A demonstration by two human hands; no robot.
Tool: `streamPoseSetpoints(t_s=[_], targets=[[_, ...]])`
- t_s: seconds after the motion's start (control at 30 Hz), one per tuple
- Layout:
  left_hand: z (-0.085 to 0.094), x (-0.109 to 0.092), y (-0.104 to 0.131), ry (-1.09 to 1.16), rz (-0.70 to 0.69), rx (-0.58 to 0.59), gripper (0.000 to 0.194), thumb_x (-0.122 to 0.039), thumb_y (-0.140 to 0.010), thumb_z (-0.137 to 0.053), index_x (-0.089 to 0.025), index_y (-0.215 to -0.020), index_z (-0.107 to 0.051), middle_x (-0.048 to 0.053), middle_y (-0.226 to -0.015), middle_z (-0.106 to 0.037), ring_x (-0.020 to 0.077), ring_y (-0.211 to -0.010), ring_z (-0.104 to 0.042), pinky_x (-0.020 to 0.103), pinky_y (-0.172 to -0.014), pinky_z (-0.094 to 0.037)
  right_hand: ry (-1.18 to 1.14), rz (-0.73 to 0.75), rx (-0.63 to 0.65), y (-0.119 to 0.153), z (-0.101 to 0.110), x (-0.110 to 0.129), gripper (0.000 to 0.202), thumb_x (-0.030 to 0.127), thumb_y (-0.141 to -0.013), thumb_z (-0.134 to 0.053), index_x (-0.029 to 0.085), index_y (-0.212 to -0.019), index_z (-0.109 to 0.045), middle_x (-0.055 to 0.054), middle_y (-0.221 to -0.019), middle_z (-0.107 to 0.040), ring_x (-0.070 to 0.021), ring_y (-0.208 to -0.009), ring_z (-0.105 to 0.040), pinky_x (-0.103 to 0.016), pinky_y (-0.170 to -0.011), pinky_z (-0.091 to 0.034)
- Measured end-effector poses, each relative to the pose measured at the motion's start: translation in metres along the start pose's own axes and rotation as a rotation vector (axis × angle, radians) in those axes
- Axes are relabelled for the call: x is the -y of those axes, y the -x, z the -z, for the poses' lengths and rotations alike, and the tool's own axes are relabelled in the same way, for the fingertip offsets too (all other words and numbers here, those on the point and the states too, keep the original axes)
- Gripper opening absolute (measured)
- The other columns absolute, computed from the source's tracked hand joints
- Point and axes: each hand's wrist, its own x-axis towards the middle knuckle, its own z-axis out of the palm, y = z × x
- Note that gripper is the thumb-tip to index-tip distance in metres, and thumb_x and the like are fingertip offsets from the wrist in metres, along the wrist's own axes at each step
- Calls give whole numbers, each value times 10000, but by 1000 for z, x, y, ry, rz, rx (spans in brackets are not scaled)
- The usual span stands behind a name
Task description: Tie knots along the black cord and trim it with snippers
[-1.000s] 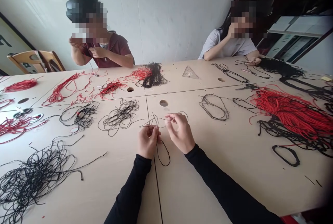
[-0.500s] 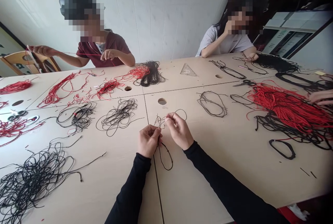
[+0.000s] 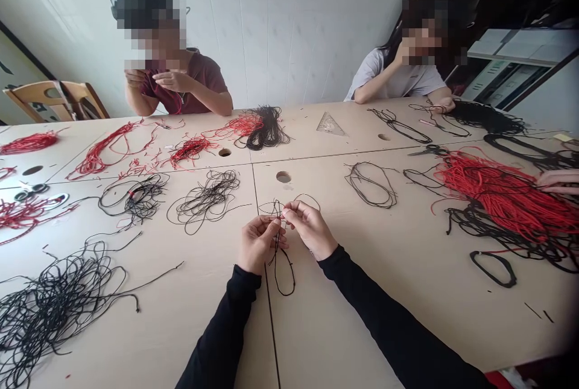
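In the head view, my left hand (image 3: 259, 240) pinches a black cord (image 3: 292, 283) between thumb and fingers. A loop of that cord hangs below the hand, just above or on the table, with small knots along it. Close by on the right, my right hand (image 3: 311, 226) has its thumb and fingers pressed together on a thin strand of the cord. Loose ends and a small curve of cord stick out beyond both hands. The exact crossing of the strands between my fingertips is too small to make out.
Black cord bundles (image 3: 208, 199) and a large black tangle (image 3: 54, 304) lie left. A coiled black cord (image 3: 371, 185), red cords (image 3: 493, 190) and scissors (image 3: 429, 149) are right. A triangle ruler (image 3: 330, 125) lies farther back. Two people sit opposite; another person's hand (image 3: 558, 183) reaches in right.
My right hand has moved slightly left and down, closer to my left hand. The hanging loop has shifted a little left. The person across at left has brought both hands together near the face.
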Motion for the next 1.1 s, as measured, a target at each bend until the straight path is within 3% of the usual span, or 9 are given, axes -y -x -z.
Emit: streamPoseSetpoints(t_s=[0.27,0.5,0.73,0.87,1.0,1.1], targets=[[-2,-3,1,-1,-13,-49,345,-395,-648,-755,-117,-775,-596,15,-614,-615,119,-500,-569,302,-511,-545,40,-11,52,2,-1,2,202,358,-788,-595,161,-818,-564,17,-654,-547,-116,-597,-511,-258,-583,-434],[0,-3,1,32,-10,-52,320,-375,-654,-749,-123,-755,-579,10,-613,-606,118,-505,-564,300,-509,-544,-115,-71,175,4,-4,6,211,365,-777,-602,180,-798,-505,26,-620,-535,-121,-535,-514,-264,-481,-452],[-1,-4,1,29,-2,-49,301,-357,-662,-738,-125,-754,-569,10,-627,-599,113,-516,-562,280,-504,-535,-134,-88,201,5,-3,8,157,316,-767,-593,181,-784,-517,34,-607,-518,-111,-540,-480,-250,-490,-420],[0,-3,0,23,-12,-81,286,-348,-664,-727,-132,-744,-558,1,-595,-588,110,-491,-550,284,-501,-534,-233,-147,124,2,-1,11,77,246,-738,-562,171,-736,-544,56,-549,-441,-80,-497,-381,-228,-490,-347],[2,-3,-2,75,-28,-132,261,-330,-664,-714,-139,-722,-546,-9,-573,-576,103,-472,-540,269,-484,-525,-540,-184,43,-6,13,22,108,248,-677,-592,181,-731,-527,65,-555,-389,-75,-472,-347,-215,-446,-303],[4,-2,-4,117,-41,-194,250,-318,-657,-707,-149,-706,-529,-21,-553,-566,100,-457,-532,258,-464,-517,-717,-125,-149,-13,37,29,143,255,-638,-596,196,-701,-483,71,-564,-380,-69,-463,-342,-200,-436,-317]])
